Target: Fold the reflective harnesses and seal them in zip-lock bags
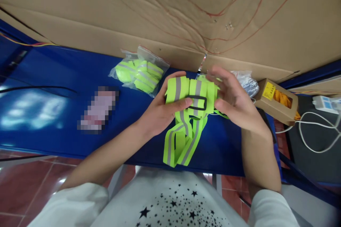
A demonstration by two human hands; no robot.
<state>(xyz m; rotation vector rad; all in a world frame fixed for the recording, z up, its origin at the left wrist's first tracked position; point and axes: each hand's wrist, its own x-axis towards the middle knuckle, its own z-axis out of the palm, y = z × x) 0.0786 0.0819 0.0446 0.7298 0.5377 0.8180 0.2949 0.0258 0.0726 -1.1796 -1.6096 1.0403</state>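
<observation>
A folded neon-yellow reflective strap vest (183,113) with grey stripes and a black band around it is held over the blue table (66,88). My left hand (160,111) grips its left side, thumb pressed on the front by the black band. My right hand (231,103) holds the right side with fingers curled round the bundle. Loose strap ends hang down toward the table's front edge.
A clear plastic bag of folded yellow vests (140,72) lies at the back left. A blurred pink item (98,110) lies left of it. A brown box with orange contents (278,101), a crumpled plastic bag (246,81) and white cables (314,127) are right. Cardboard (170,14) stands behind.
</observation>
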